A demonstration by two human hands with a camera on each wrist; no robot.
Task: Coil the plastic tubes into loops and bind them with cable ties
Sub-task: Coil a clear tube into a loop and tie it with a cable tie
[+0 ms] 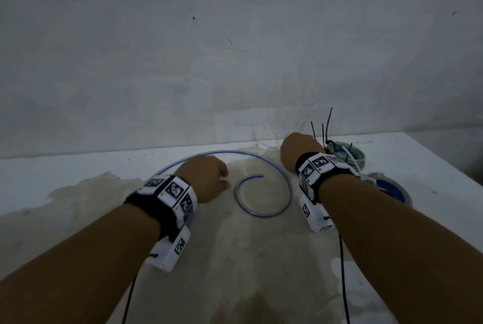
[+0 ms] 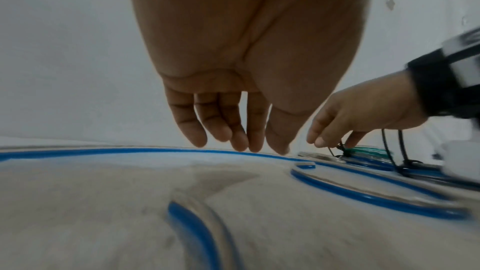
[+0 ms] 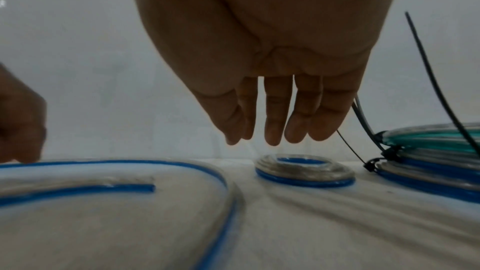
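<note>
A clear tube with a blue stripe [image 1: 264, 212] lies on the table in a loose open spiral, its free end [image 1: 258, 175] in the middle. My left hand [image 1: 224, 180] hovers over the spiral's left arc, fingers [image 2: 197, 130] hanging relaxed just above the tube [image 2: 130, 151] and holding nothing. My right hand [image 1: 295, 151] reaches past the spiral's right side. Its fingers [image 3: 272, 126] point down, straight and empty, above a small flat coil [image 3: 303, 171]. Black cable ties [image 1: 326, 127] stick up from bound coils just right of that hand.
Bound coils lie at the right: a green one [image 1: 351, 157] on top and blue ones [image 1: 392, 189] below, with tie tails [image 3: 436, 81] standing up. A stained cloth [image 1: 235, 258] covers the table. A wall [image 1: 235, 49] rises right behind it.
</note>
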